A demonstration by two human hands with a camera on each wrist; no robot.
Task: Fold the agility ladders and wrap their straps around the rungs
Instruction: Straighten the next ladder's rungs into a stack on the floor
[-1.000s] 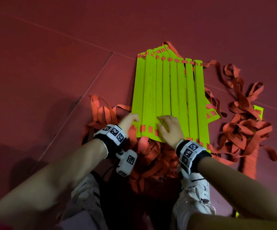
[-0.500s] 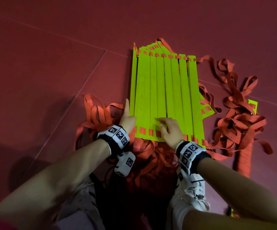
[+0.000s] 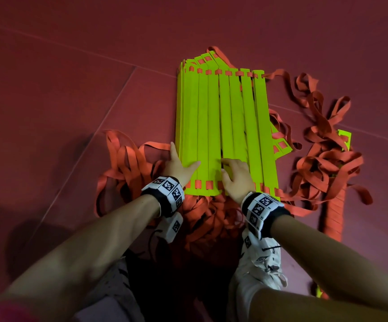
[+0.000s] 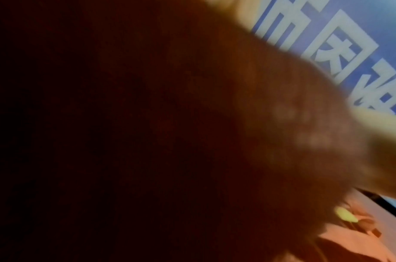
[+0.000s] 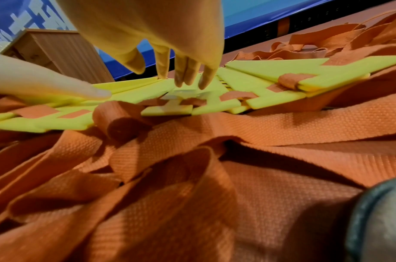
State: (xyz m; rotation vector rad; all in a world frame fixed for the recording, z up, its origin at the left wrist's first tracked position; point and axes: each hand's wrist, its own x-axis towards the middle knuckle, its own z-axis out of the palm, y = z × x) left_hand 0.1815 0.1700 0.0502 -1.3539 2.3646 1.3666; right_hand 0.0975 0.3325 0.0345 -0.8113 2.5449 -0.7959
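A fan of yellow-green ladder rungs (image 3: 223, 117) lies on the red floor, threaded with orange straps (image 3: 323, 163) that pile loosely on both sides and under the near ends. My left hand (image 3: 181, 165) is at the near left corner, thumb flat on top and a straight finger along the left edge, where some rungs stand on edge. My right hand (image 3: 234, 173) rests its fingertips on the middle rungs. In the right wrist view the right hand (image 5: 181, 78) touches the rungs (image 5: 259, 74) above the straps (image 5: 237, 129). The left wrist view is dark and blurred.
My two white shoes (image 3: 258, 263) stand just behind the strap pile. Another yellow-green rung (image 3: 344, 138) and a flat stack of strap (image 3: 332, 210) lie at the right. A wooden cabinet (image 5: 65, 51) and a blue wall pad (image 5: 248, 16) stand beyond the ladder.
The left rungs have been pushed together towards the right, so the fan is narrower. My left thumb has come to lie on top; the right hand stays on the middle rungs.
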